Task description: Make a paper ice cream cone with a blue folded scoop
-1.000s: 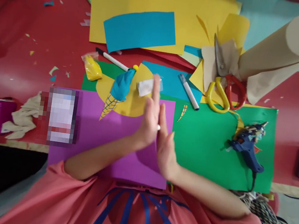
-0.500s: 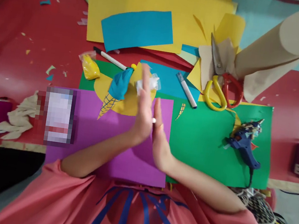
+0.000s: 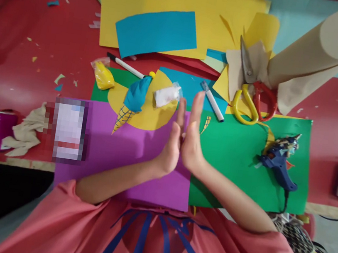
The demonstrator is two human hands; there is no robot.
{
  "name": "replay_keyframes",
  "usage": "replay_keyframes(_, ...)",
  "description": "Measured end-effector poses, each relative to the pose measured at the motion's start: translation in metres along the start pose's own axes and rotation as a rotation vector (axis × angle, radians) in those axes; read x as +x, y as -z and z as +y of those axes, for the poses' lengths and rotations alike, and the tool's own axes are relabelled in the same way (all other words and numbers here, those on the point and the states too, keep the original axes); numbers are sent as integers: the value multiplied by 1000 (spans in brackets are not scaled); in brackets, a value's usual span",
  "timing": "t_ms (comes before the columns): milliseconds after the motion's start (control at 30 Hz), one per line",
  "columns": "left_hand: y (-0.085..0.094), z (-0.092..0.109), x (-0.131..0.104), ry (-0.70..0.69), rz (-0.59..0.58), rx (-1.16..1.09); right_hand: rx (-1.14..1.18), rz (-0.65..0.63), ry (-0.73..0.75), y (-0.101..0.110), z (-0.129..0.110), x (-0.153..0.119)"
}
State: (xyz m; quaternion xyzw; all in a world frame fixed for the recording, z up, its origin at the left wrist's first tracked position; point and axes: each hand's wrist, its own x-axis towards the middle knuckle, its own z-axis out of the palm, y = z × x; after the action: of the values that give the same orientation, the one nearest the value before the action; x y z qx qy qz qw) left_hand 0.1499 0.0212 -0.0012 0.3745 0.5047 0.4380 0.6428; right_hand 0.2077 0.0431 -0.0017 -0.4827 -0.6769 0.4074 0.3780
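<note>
My left hand [image 3: 173, 144] and my right hand [image 3: 192, 140] are upright, palm facing palm, with fingers stretched out, over the purple sheet [image 3: 130, 175]. Between the palms, whatever is pressed there is almost hidden now. Just beyond them a packet of white clay [image 3: 166, 95] lies on a yellow paper circle [image 3: 154, 120]. On the circle's left part rests an ice-cream shape with a blue clay top [image 3: 137, 93] and a yellow gridded cone [image 3: 123, 116]. A packet of yellow clay [image 3: 103, 76] lies at the circle's upper left.
A white marker [image 3: 213, 103], scissors [image 3: 248, 81] and a paper roll [image 3: 314, 50] are beyond my hands to the right. A blue glue gun [image 3: 280, 163] lies on the green sheet [image 3: 229, 164]. A phone-like object [image 3: 68, 129] is at the left.
My left hand has moved back and right, while my right hand has slid forward past it. The small white ball seen between the palms is now hidden, and the white packet is uncovered.
</note>
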Motion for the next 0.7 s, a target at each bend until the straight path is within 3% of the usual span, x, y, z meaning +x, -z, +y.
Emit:
replay_keyframes(33,0,2,0,-11,-27,-64,3,116,11,6,5,11)
replay_keyframes(100,-1,7,0,8,-46,-266,12,209,17,17,14,30)
replay_keyframes(200,-2,18,1,88,28,-499,189,179,-55,30,24,37)
replay_keyframes(267,2,26,4,144,91,-574,368,121,-103,39,27,30)
replay_keyframes(333,7,32,7,179,105,-621,367,93,-64,48,25,19)
replay_keyframes(500,15,35,9,139,73,-593,-45,84,140,54,13,-5)
replay_keyframes(700,27,27,9,100,-111,-411,-45,33,148,51,12,-4)
